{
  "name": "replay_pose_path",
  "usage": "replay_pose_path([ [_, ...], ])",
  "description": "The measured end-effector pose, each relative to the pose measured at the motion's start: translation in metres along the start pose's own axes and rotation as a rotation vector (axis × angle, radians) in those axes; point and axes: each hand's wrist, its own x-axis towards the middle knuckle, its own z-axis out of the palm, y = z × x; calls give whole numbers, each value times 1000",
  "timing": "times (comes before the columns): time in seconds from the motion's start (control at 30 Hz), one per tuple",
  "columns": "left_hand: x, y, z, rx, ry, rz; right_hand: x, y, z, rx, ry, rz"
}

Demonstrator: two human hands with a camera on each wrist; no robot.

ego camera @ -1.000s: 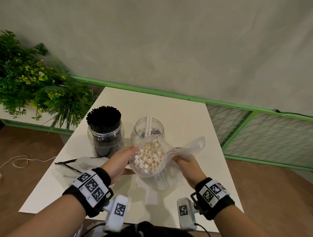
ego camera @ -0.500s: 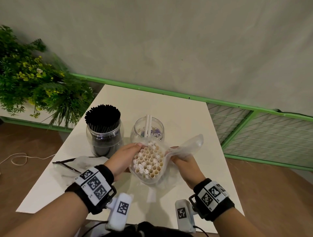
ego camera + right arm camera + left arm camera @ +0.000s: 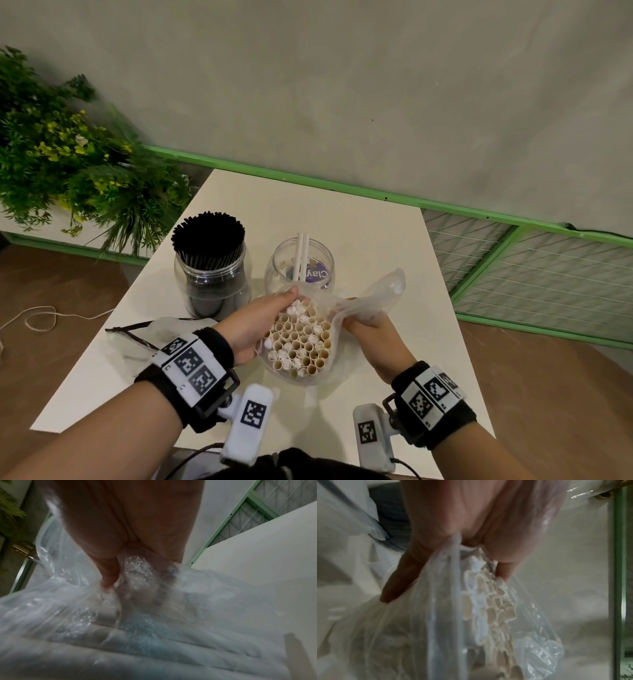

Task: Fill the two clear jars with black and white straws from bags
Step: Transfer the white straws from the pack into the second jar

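A clear bag packed with white straws stands mouth-up on the table's near middle. My left hand grips its left side, fingertips curled over the straw ends. In the left wrist view the thumb lies outside the bag and a finger rests on the straws. My right hand pinches the bag's loose rim and holds it out to the right; the right wrist view shows the plastic bunched between thumb and fingers. Behind stand a jar full of black straws and a clear jar holding two white straws.
An empty bag lies on the white table left of my left hand. A leafy plant stands off the table's left edge. A green frame with wire grid runs along the right. A cord lies on the floor.
My left fingers have slid from the bag's left side over the far edge of the straw ends. The right hand keeps its pinch on the rim.
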Motion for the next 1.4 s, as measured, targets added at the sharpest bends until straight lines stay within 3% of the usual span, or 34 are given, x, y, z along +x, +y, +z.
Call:
replay_pose_path([
  [0.27, 11, -14, -16, -24, 19, -50, 1, 7, -3, -21, 95, 64],
  [0.5, 8, -24, -19, 21, 156, -67, 6, 20, -3, -60, 198, 84],
  [0.6, -9, -23, -21, 157, 49, -196, 7, 20, -7, -18, 289, 107],
  [0.67, -16, -22, -20, 127, -10, -220, 7, 19, -10, 24, 325, 102],
  [0.8, -16, -19, -18, -34, 4, -96, 7, 10, -10, 55, 319, 66],
  [1.03, -10, -21, -18, -49, 201, 76, 7, 21, -3, 75, 327, 162],
  [1.4, -21, -24, -15, 235, 74, 257, -3, 10, 7, 192, 368, 68],
])
